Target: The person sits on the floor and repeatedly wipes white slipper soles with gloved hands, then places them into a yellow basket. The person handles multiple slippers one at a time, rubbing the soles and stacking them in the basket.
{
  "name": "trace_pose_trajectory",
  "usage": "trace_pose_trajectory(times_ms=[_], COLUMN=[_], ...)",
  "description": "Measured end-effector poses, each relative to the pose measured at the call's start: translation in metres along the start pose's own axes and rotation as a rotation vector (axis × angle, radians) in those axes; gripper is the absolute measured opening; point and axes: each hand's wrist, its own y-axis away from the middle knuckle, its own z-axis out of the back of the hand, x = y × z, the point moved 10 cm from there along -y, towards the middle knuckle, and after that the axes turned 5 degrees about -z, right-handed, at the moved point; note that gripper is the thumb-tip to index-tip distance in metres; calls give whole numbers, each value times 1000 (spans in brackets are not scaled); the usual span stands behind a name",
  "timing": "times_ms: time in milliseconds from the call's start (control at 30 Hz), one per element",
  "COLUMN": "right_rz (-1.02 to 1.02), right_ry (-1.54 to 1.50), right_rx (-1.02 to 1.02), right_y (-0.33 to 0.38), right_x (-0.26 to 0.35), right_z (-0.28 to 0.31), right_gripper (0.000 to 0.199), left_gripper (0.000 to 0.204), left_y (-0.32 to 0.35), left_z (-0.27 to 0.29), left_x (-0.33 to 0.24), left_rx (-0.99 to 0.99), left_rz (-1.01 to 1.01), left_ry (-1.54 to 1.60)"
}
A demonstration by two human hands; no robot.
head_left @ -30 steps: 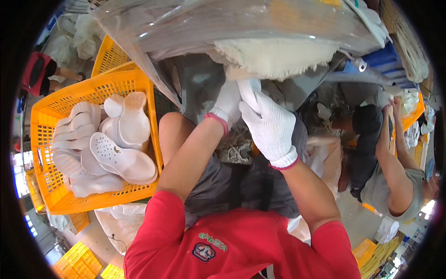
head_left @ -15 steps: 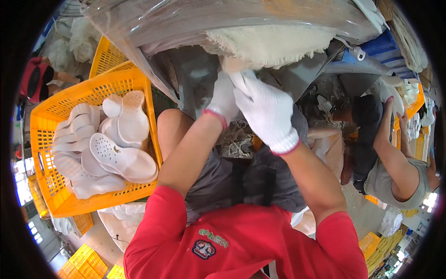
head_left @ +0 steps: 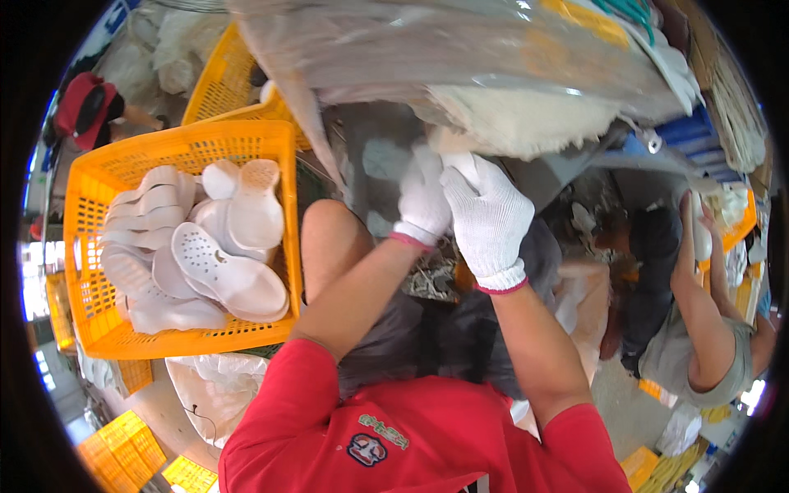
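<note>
Both my hands wear white knitted gloves with pink cuffs and meet in front of me, just below a frayed cream cloth (head_left: 526, 123). My left hand (head_left: 423, 197) is closed and somewhat blurred, its fingertips beneath the cloth's edge. Beside it, my right hand (head_left: 491, 214) has its fingers curled in and the thumb side toward the left hand. A pale piece shows a little between the fingertips and the cloth, but its kind is hidden. On my left, an orange plastic basket (head_left: 185, 347) holds several white shoe-shaped pieces (head_left: 226, 271), one with small holes.
Clear plastic sheeting (head_left: 460, 49) covers the grey machine-like housing above my hands. A co-worker in a grey shirt (head_left: 699, 353) handles a white piece at the right. More orange baskets (head_left: 123, 452) stand at lower left. Another person in red (head_left: 86, 111) is at far left.
The view has shifted, so the basket and cloth sit differently in it. My hands have drawn slightly lower relative to the cloth, still close together; the left now looks more blurred.
</note>
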Motion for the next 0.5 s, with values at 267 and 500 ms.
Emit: trace_pose_trajectory(times_ms=[267,500], right_rz=[-115,216], right_ry=[305,189], right_rx=[94,-96], right_y=[-15,15], right_x=[-5,1], right_z=[-15,14], right_gripper=[19,19], left_gripper=[41,33], left_y=[-3,4], left_z=[-46,-48], left_x=[11,-6], left_rx=[303,263], left_rz=[-42,-88], left_ry=[90,197])
